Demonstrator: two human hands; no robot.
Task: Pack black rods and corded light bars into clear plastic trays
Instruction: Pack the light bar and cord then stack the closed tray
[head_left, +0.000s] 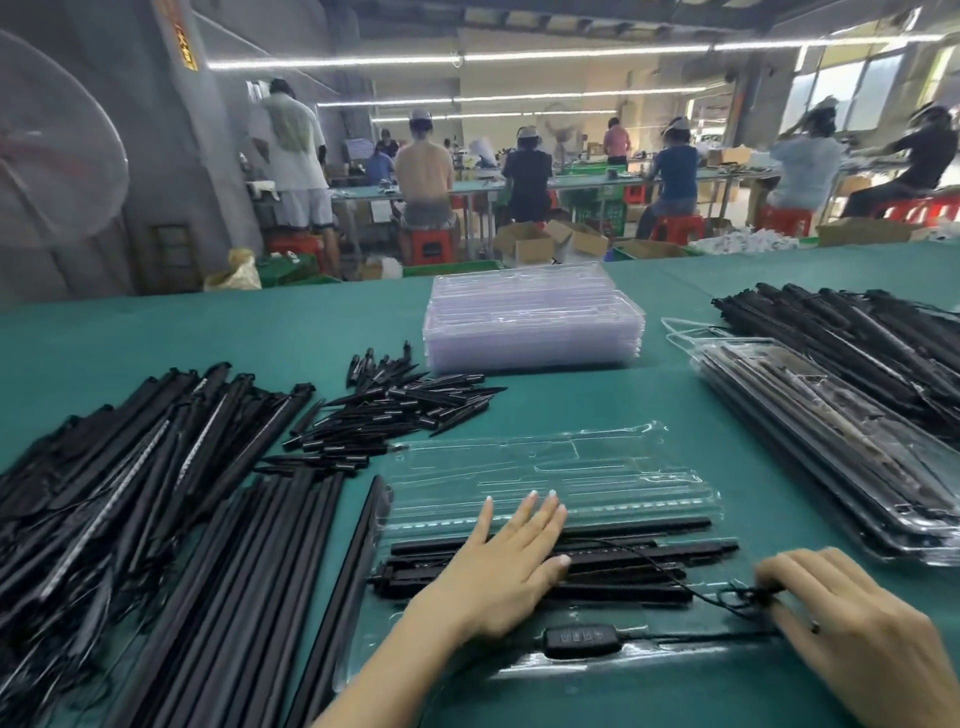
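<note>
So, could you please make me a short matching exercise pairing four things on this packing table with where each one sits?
Things:
1. stack of empty clear trays
2. inline controller
3. left hand
4. pile of short black spikes

Places:
A. near edge of the open tray
B. far centre of the table
C. flat on the rods in the open tray
D. just left of the tray stack

Pairs: 1-B, 2-A, 3-C, 4-D

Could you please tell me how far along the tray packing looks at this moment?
Done: packed trays stacked at right. In hand: the open tray already holds rods and a controller; the left hand presses the rods flat while the right hand pinches the bundled cord. Left: loose rods and a stack of empty trays.
</note>
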